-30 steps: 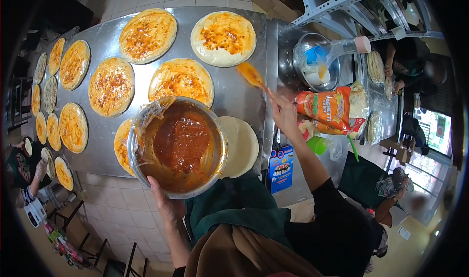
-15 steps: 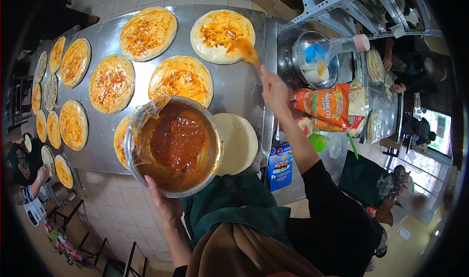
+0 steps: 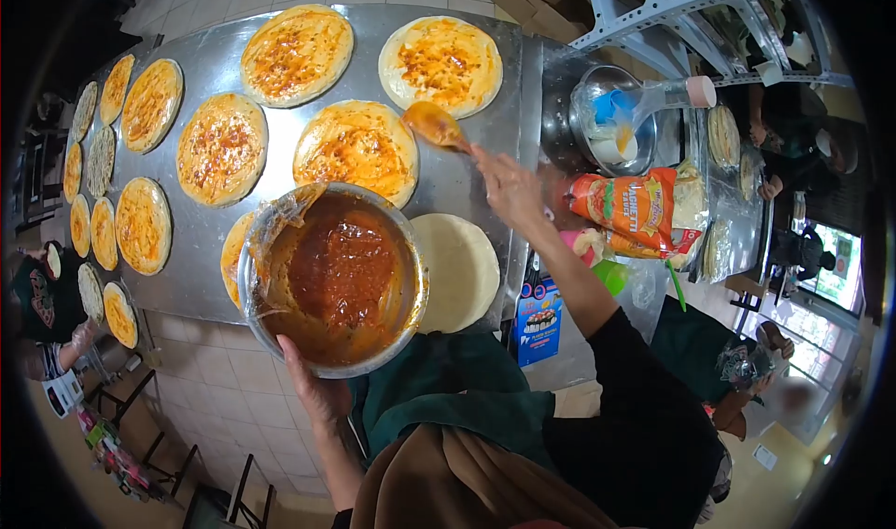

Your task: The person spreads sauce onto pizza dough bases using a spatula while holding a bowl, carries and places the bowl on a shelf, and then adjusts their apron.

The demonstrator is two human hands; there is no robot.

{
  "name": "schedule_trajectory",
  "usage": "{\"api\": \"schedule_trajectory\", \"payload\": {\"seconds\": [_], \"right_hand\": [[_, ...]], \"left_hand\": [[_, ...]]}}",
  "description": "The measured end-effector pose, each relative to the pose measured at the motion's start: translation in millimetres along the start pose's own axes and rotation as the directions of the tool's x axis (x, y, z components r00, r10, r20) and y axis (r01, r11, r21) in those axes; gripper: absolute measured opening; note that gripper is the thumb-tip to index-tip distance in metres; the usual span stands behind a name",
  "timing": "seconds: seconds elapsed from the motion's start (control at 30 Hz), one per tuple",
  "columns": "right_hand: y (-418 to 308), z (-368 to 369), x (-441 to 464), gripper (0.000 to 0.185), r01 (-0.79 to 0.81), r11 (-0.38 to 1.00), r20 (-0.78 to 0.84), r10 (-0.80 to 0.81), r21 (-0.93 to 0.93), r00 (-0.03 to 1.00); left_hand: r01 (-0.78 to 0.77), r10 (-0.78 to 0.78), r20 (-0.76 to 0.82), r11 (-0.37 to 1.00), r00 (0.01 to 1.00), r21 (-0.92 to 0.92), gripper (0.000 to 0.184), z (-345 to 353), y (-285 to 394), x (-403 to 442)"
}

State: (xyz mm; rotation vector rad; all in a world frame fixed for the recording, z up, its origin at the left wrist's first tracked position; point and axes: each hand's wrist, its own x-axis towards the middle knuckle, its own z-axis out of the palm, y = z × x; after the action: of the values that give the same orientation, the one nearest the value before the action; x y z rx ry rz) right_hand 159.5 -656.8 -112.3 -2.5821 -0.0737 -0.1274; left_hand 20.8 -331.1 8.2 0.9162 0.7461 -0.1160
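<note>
My left hand (image 3: 315,386) holds the rim and underside of a large metal bowl (image 3: 417,312) with red sauce (image 3: 341,272) inside. My right hand (image 3: 509,190) grips the handle of a sauce-coated spoon (image 3: 434,126). The spoon's head is between a sauced dough round at the top right (image 3: 441,67) and another sauced round (image 3: 357,153) in the middle. Partly behind the bowl lies a plain dough round (image 3: 455,272), and a sauced round (image 3: 232,258) shows at the bowl's left.
More rounds lie on the metal table (image 3: 210,291). At the right are a metal bowl (image 3: 586,95) with cups, an orange sauce pack (image 3: 627,213), a blue box (image 3: 539,328) and a shelf frame (image 3: 672,8). Other people stand at both sides.
The spoon swept over the top right round, then came down and left of it with my right hand. Sauce now covers more of that round. My left hand still holds the bowl.
</note>
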Motion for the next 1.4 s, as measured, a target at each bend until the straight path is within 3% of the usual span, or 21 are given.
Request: {"api": "schedule_trajectory", "payload": {"seconds": [0.03,0.13,0.23,0.33,0.37,0.47,0.57,0.67,0.77,0.87,0.93,1.0,1.1,1.23,1.33,1.37,1.4], "right_hand": [[-2,-6,2,0.039,0.001,0.999,-0.010,0.000,0.051,1.000],[0,-17,42,0.040,-0.123,0.992,-0.061,0.121,-0.025,0.991],[1,5,29,0.038,0.066,0.986,0.048,-0.060,-0.154,0.997],[-1,7,32,0.036,0.078,0.982,-0.047,-0.071,0.175,0.996],[-5,-5,42,0.034,-0.058,0.996,0.014,0.057,0.073,0.998],[8,8,73,0.033,-0.029,1.000,-0.069,0.029,-0.006,0.997],[-8,21,61,0.032,0.099,0.995,0.056,-0.098,-0.009,0.994],[-14,12,66,0.034,0.106,0.994,0.009,-0.106,0.000,0.994],[-7,10,83,0.033,-0.034,0.995,0.087,0.042,-0.093,0.995],[-20,0,77,0.033,0.091,0.989,0.094,-0.103,0.120,0.990],[-55,-40,71,0.033,0.014,0.943,0.115,-0.055,0.331,0.992],[-93,-93,62,0.032,-0.027,0.944,0.285,-0.072,0.329,0.956],[-126,-120,47,0.036,0.140,0.979,0.533,-0.197,0.146,0.823],[-115,-69,34,0.048,0.498,0.860,0.346,-0.438,-0.106,0.830],[-107,-68,29,0.042,0.365,0.930,0.472,-0.302,-0.045,0.828],[-91,-67,34,0.038,0.372,0.924,0.437,-0.373,0.092,0.818],[-88,-75,40,0.037,0.158,0.967,0.521,-0.242,0.200,0.819]], "left_hand": [[0.006,-0.006,0.000,1.000,1.000,0.002,0.070,-1,1,0],[0.018,-0.018,0.042,1.000,0.999,-0.007,0.069,-3,2,2],[0.001,0.000,0.051,1.000,0.999,-0.008,0.068,-3,2,2],[-0.012,0.013,0.016,1.000,1.000,-0.018,0.068,-4,1,0],[-0.010,0.010,0.012,1.000,1.000,-0.014,0.068,-5,2,-1],[-0.001,0.001,0.019,1.000,1.000,-0.028,0.067,-5,4,-1],[-0.029,0.029,0.017,0.999,0.999,-0.015,0.068,-5,2,1],[-0.016,0.016,-0.001,1.000,1.000,-0.023,0.069,-6,3,0],[-0.024,0.024,-0.008,1.000,1.000,-0.008,0.069,-2,3,3],[-0.037,0.037,0.000,0.999,0.999,-0.003,0.070,-2,0,15],[-0.057,0.057,-0.014,0.998,0.998,-0.018,0.066,5,1,24],[-0.096,0.095,0.017,0.995,0.995,0.027,0.064,11,1,36],[-0.173,0.172,0.046,0.984,0.984,0.037,0.058,28,1,51],[-0.199,0.185,0.130,0.975,0.974,0.100,0.061,42,-10,72],[-0.154,0.133,0.165,0.980,0.977,0.125,0.064,53,-14,85],[-0.120,0.101,0.166,0.987,0.981,0.109,0.064,51,-19,90],[-0.085,0.069,0.168,0.992,0.983,0.093,0.064,51,-21,94]]}}
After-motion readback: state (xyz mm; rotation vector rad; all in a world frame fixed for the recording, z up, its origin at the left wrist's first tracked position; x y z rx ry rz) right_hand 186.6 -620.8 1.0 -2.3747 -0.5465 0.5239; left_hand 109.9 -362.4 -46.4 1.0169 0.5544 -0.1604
